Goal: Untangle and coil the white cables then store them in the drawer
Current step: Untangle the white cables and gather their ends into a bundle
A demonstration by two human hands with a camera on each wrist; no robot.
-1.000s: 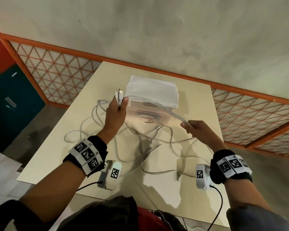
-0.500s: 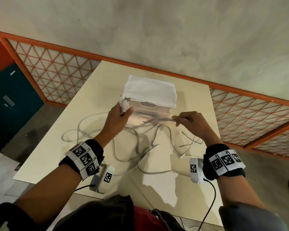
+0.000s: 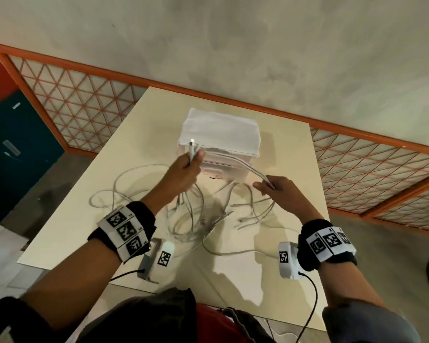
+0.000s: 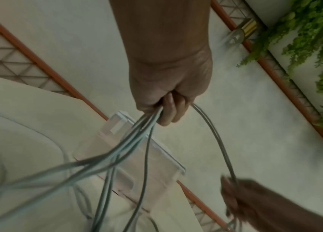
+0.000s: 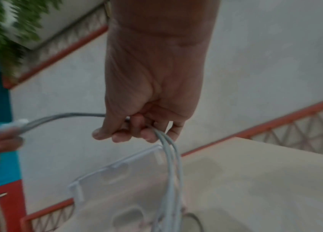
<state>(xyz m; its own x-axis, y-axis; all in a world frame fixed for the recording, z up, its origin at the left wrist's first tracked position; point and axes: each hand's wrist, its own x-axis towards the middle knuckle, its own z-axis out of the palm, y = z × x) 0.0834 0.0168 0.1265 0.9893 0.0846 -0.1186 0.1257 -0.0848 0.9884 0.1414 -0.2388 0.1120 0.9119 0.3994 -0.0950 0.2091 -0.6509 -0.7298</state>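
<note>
On the table (image 3: 124,169) the clear drawer box (image 3: 223,167) stands at the far middle, and the white cables (image 3: 191,219) sprawl in loose loops just near of it. The left hand (image 3: 183,172) is clenched round a bundle of plug ends, while the right hand (image 3: 280,191) pinches the same strands further along. These cords look light, limp and snag-prone (best held near the plugs); only the head view shows the heap, whereas the wrist views show the curled fingers (image 5: 146,135).

Beige table (image 3: 295,280), orange lattice railing (image 3: 67,105)
</note>
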